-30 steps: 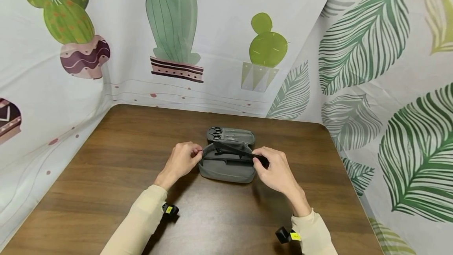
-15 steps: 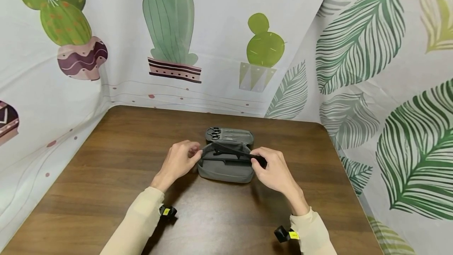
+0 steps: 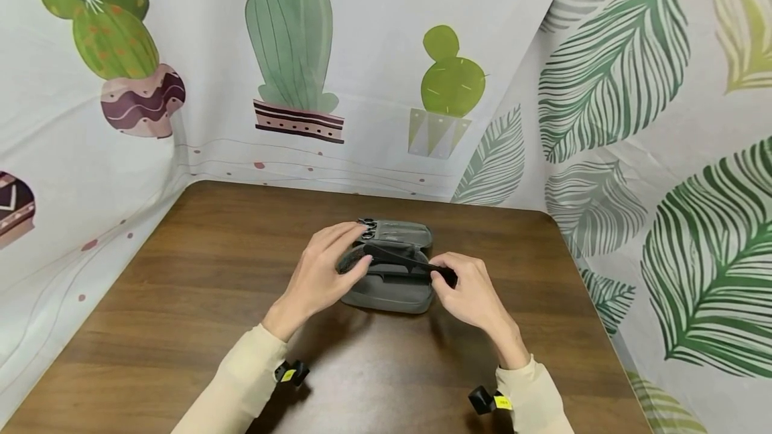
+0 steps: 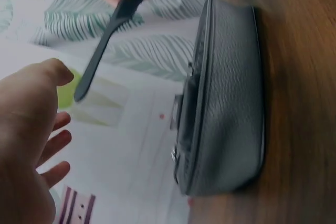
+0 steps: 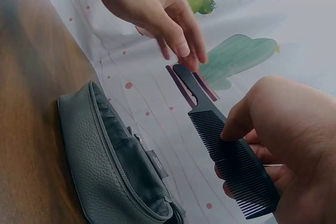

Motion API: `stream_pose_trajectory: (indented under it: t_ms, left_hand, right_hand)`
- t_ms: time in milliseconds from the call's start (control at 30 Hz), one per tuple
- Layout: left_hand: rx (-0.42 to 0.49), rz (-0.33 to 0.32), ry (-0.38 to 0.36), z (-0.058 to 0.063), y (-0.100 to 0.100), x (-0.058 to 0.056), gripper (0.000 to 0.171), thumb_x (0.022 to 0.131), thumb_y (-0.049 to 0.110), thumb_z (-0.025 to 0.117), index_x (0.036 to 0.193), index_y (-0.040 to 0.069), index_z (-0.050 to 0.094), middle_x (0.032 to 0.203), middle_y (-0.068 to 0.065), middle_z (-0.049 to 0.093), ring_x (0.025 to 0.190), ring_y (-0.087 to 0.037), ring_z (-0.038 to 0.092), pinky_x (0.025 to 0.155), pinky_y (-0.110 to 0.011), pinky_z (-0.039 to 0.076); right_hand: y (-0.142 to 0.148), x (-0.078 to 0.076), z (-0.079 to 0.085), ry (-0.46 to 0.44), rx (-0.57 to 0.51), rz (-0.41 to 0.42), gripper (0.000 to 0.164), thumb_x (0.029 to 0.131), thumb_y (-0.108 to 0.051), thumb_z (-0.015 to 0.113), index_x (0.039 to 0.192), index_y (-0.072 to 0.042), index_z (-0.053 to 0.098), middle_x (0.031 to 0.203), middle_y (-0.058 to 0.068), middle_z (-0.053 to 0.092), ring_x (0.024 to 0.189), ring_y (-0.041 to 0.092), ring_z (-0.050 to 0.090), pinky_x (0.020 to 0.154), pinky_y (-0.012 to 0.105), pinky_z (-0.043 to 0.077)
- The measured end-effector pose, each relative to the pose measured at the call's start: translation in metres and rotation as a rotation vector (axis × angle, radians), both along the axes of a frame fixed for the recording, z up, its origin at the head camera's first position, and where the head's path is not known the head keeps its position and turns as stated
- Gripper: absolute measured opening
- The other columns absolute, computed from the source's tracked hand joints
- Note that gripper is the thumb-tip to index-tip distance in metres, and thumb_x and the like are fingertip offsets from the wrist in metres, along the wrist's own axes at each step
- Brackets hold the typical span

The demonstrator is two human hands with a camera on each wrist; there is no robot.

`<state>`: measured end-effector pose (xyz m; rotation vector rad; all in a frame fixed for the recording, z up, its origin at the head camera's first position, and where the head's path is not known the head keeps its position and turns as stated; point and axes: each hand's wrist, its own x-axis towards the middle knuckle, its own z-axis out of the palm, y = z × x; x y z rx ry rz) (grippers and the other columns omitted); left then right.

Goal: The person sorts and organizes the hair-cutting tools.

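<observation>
Head view. Grey case (image 3: 386, 301), one, unzipped, on the brown wooden table (image 3: 199, 286). Lid (image 3: 407, 234) folded back on the far side of the case; in it, scissors (image 3: 369, 224) toward the left end and slim tools in a pocket, too small to identify. The main compartment faces up, its contents partly covered from sight. Comb (image 3: 401, 261), one, black, held slantwise over the case, handle pointing to the case's left end. Right hand (image 3: 473, 292) just beyond the case's right end, gripping the comb. Left hand (image 3: 319, 272) over the case's left end, thumb and fingers spread wide, nothing held. Both forearms reach in from the near side of the case, in pale sleeves (image 3: 232, 377).

Left wrist view. Case seen along its pebbled outer wall, zip (image 4: 200, 103) running round the rim. Comb above the case opening and apart from it. Left hand also above the opening, thumb well away from the fingers — a gap separates it from the comb handle.

Right wrist view. Dark lining and a small tab (image 5: 157, 163) at the case's opening. Right hand pinches the toothed part of the comb above the case, thumb laid across the teeth — handle extending toward the left hand.
</observation>
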<state>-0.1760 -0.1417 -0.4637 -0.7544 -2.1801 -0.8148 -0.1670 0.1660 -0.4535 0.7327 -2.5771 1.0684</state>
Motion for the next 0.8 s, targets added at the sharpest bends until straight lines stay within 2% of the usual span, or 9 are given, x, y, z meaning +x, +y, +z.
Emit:
stream_pose_trajectory:
  t_ms: [133,400,500,667,800]
  left_hand:
    - [-0.128,-0.036,0.107,0.006,0.009,0.001,0.055,0.089,0.017,0.093,0.14,0.004,0.076,0.138,-0.015,0.079,0.134,-0.038,0.072,0.117,-0.057,0.056]
    - [-0.36,-0.005,0.202,0.007,0.025,0.002,0.058,0.092,0.03,0.095,0.142,0.01,0.074,0.14,-0.009,0.078,0.136,-0.033,0.071,0.121,-0.053,0.056]
    - [-0.405,0.003,0.216,0.005,0.031,0.003,0.058,0.092,0.031,0.096,0.141,0.011,0.075,0.14,-0.007,0.078,0.134,-0.03,0.072,0.121,-0.051,0.055]
    - [-0.453,0.027,0.212,0.003,0.038,0.005,0.046,0.097,0.029,0.092,0.138,0.014,0.079,0.133,-0.002,0.081,0.127,-0.025,0.075,0.123,-0.048,0.055]
    - [-0.458,0.037,0.253,0.0,0.04,0.005,0.042,0.093,0.025,0.095,0.131,0.014,0.081,0.124,0.0,0.083,0.118,-0.023,0.077,0.117,-0.045,0.059]
  right_hand:
    - [0.001,0.001,0.001,-0.01,0.003,0.001,0.017,0.099,-0.003,0.073,0.109,-0.011,0.084,0.101,0.003,0.083,0.078,0.008,0.064,0.074,0.033,0.06]
    - [0.0,0.002,0.007,-0.03,0.012,0.005,0.014,0.1,-0.007,0.073,0.108,-0.01,0.084,0.101,0.002,0.083,0.081,0.01,0.067,0.074,0.04,0.062]
    - [0.0,0.002,0.008,-0.028,0.017,0.015,0.014,0.1,-0.007,0.073,0.107,-0.01,0.084,0.099,0.0,0.081,0.08,0.01,0.066,0.071,0.034,0.059]
    - [0.0,0.003,0.008,-0.036,0.022,0.03,0.014,0.1,-0.007,0.073,0.107,-0.009,0.084,0.098,-0.002,0.08,0.078,0.01,0.063,0.069,0.023,0.051]
    - [0.0,0.003,0.008,-0.037,0.026,0.035,0.013,0.1,-0.006,0.072,0.106,-0.01,0.084,0.099,-0.001,0.08,0.08,0.012,0.065,0.071,0.023,0.052]
